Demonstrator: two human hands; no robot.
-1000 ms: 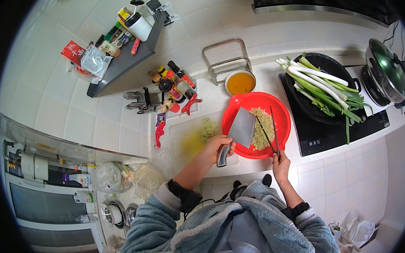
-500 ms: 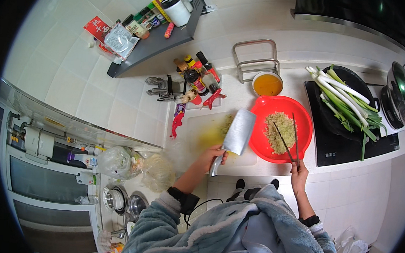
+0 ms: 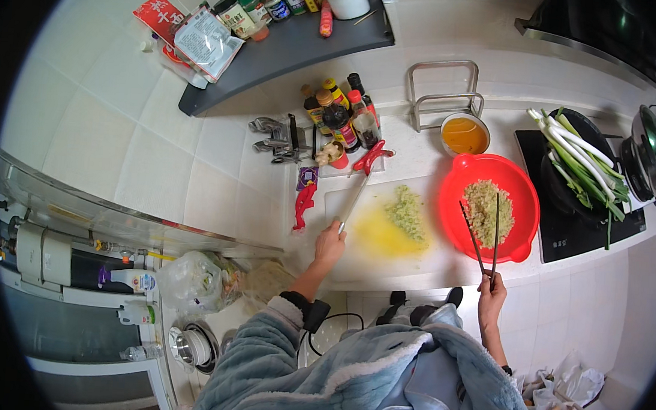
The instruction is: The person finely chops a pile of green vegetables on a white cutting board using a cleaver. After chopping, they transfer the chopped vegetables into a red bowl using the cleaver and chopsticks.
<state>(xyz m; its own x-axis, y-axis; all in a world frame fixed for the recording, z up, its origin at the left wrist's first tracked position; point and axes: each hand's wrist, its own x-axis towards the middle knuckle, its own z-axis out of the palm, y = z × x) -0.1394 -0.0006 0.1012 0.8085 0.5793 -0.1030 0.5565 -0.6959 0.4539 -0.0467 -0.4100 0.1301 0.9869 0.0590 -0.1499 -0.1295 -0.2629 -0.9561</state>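
My left hand (image 3: pixel 330 246) grips the handle of a cleaver (image 3: pixel 354 200), its blade seen almost edge-on over the left side of the white cutting board (image 3: pixel 414 264). To the right of the blade lies a pile of finely chopped pale-green vegetable (image 3: pixel 407 212), with a wet yellow patch below it. My right hand (image 3: pixel 492 296) holds a pair of dark chopsticks (image 3: pixel 496 238) spread apart, tips over the red bowl (image 3: pixel 529 210). Chopped pale pieces (image 3: pixel 486 203) fill the middle of that bowl. Whether the tips touch them, I cannot tell.
Behind the bowl stand a small bowl of orange liquid (image 3: pixel 464 136) and a metal rack (image 3: pixel 443 99). Sauce bottles (image 3: pixel 339 121), red chillies (image 3: pixel 374 157) and a knife holder (image 3: pixel 281 138) sit back left, under a grey shelf (image 3: pixel 291 64). Leeks (image 3: pixel 582 157) lie across a black pan at right.
The cleaver has moved left, off the red bowl's edge, and turned from broadside to edge-on. The chopsticks remain over the bowl. My view has shifted, so the counter things appear further right.
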